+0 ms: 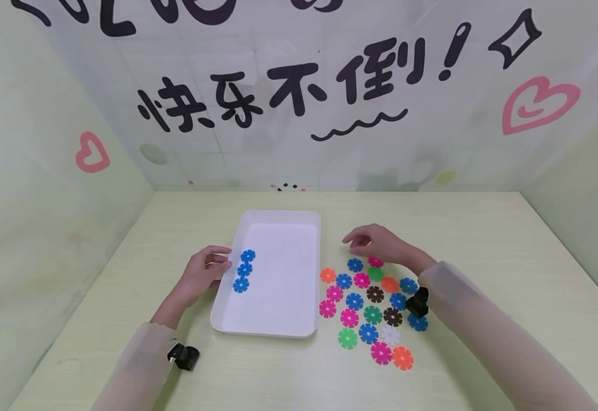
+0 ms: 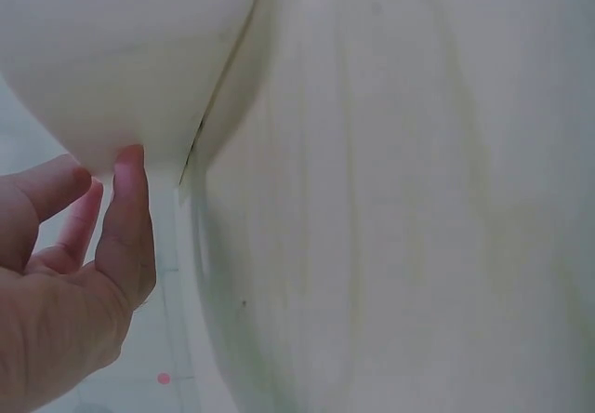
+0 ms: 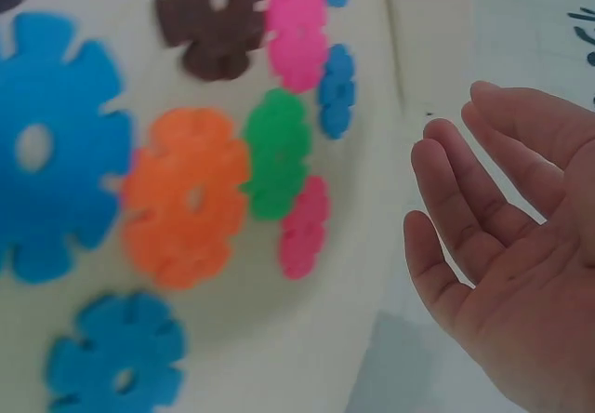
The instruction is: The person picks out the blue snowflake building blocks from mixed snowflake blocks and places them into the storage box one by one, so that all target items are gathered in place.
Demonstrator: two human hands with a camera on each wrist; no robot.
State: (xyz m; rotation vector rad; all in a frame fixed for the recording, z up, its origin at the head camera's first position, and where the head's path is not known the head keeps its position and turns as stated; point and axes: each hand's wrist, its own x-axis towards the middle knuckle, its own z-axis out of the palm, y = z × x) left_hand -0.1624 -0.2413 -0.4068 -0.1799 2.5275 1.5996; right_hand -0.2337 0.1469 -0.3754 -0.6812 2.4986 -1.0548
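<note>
My left hand (image 1: 203,274) rests against the left side of a white tray (image 1: 273,331). In the left wrist view its fingertips (image 2: 130,157) touch the tray's outer wall (image 2: 121,106). Inside the tray, along its left part, three blue flower-shaped discs (image 1: 244,269) lie in a column. My right hand (image 1: 378,242) hovers above the far end of a spread of notched plastic discs (image 1: 373,314). Its fingers are loosely bent and hold nothing, as the right wrist view shows. Nearest to it are a blue disc (image 1: 355,265) and a pink disc (image 1: 375,261), partly covered.
The loose discs lie right of the tray in blue, pink, orange, green, brown and white (image 1: 390,335). Walls with printed writing and hearts (image 1: 541,105) enclose the pale wooden table (image 1: 201,205) at the back and sides. A black wrist camera (image 1: 418,302) hides part of the spread.
</note>
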